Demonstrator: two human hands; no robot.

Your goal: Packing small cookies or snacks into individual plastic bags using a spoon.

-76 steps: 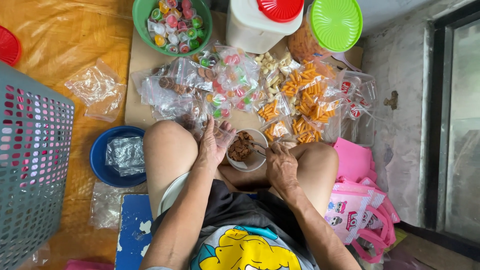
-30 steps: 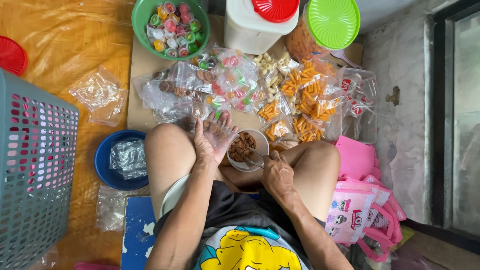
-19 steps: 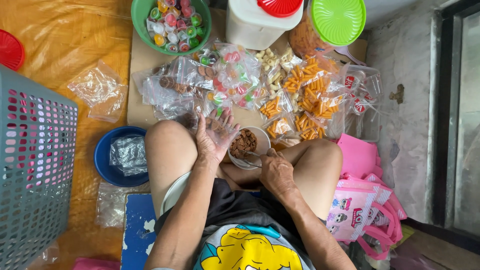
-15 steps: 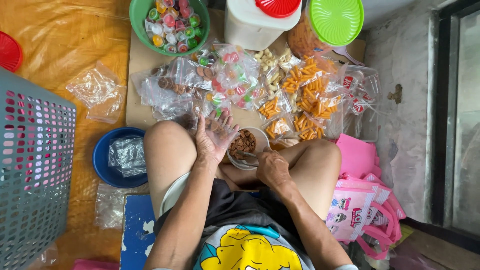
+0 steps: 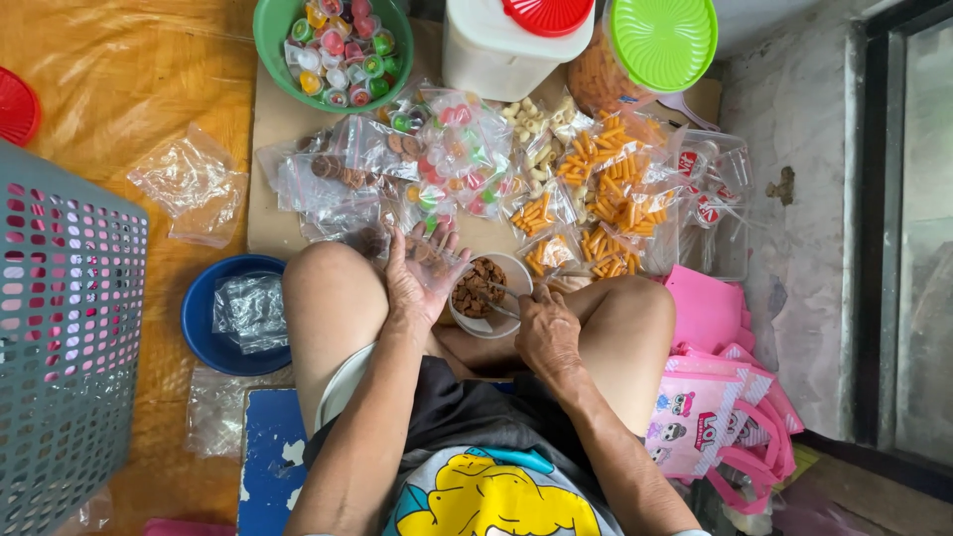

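I sit cross-legged on the floor with a small white bowl (image 5: 513, 270) of brown round snacks between my knees. My left hand (image 5: 415, 286) holds a small clear plastic bag (image 5: 437, 260) open just left of the bowl; a few brown pieces show inside it. Resting on my shin right of the bowl, my right hand (image 5: 547, 334) grips a thin metal utensil (image 5: 504, 310) whose tip reaches into the snacks. Filled clear bags (image 5: 342, 184) of brown snacks lie just beyond the bowl.
Beyond the bowl are bags of orange sticks (image 5: 606, 203) and coloured jelly cups (image 5: 459, 149), a green bowl (image 5: 268, 40) of jelly cups, a white container (image 5: 496, 60) and a green-lidded jar (image 5: 663, 40). A blue bowl (image 5: 199, 318) of empty bags and a grey basket (image 5: 60, 347) stand left, pink bags (image 5: 715, 397) right.
My left hand keeps the clear bag beside the bowl. My right hand has shifted only slightly with the utensil at the bowl. The view has drifted a little.
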